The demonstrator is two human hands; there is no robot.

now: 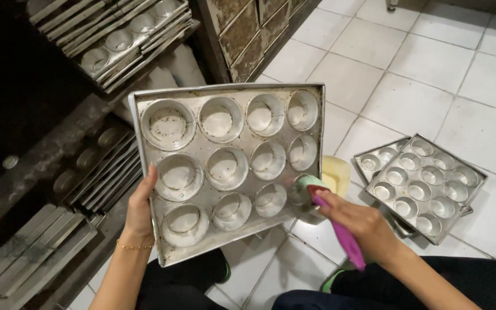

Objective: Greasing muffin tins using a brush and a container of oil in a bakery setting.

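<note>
Above the tiled floor, a muffin tray (202, 143) sat tilted for brushing.
Left hand (140, 209) clamped its edge; right hand (363, 227) gripped a purple brush (340, 232) at the corner cup.

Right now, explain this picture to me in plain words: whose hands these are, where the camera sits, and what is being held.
There is one picture, taken by a camera worn on a person's head, looking down at that person's own two bare hands. No machine is involved.

The left hand grips the edge of a metal baking tray with twelve round cups, holding it tilted up towards the camera. The right hand holds a purple-handled brush, its head reaching into a cup at the tray's lower right corner.

Behind that corner sits a pale yellow container. On the white tiled floor lies a stack of similar trays. More trays rest on dark shelves to the left.
</note>
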